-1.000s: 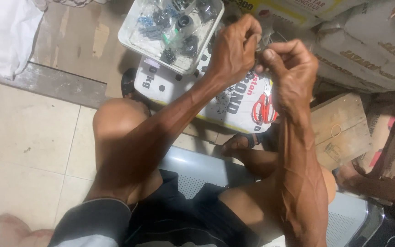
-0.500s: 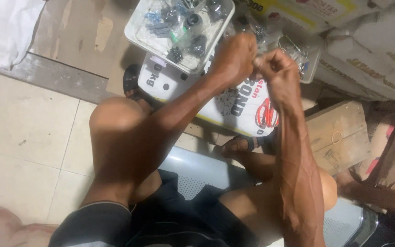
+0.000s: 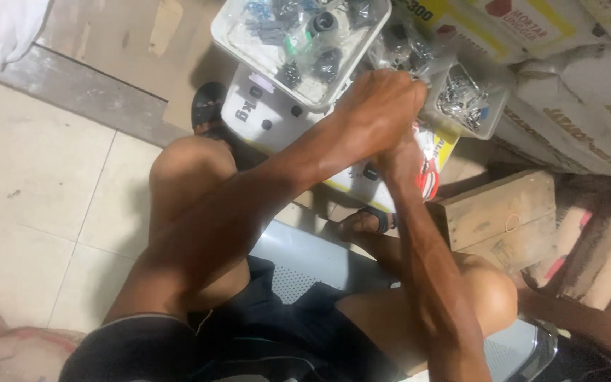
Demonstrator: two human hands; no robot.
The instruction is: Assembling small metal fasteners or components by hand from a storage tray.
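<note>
tiled floor (image 3: 30, 205) fills the left, stacked printed sacks (image 3: 574, 92) fill the upper right. person sits on a grey perforated seat (image 3: 305, 258), knees apart, sandalled feet on the floor. white printed bucket (image 3: 263, 113) stands between the feet, wooden crate (image 3: 503, 212) just right of it. clear plastic tray (image 3: 302, 46) of small dark fittings sits on the bucket top, smaller clear tub (image 3: 468, 99) of shiny metal bits just beside it to the right. left hand (image 3: 380, 113) curled into a fist over the gap between tray and tub, lying over the right hand (image 3: 401, 159), mostly hidden below it. cannot tell what either hand grips, fingers out of sight.
</note>
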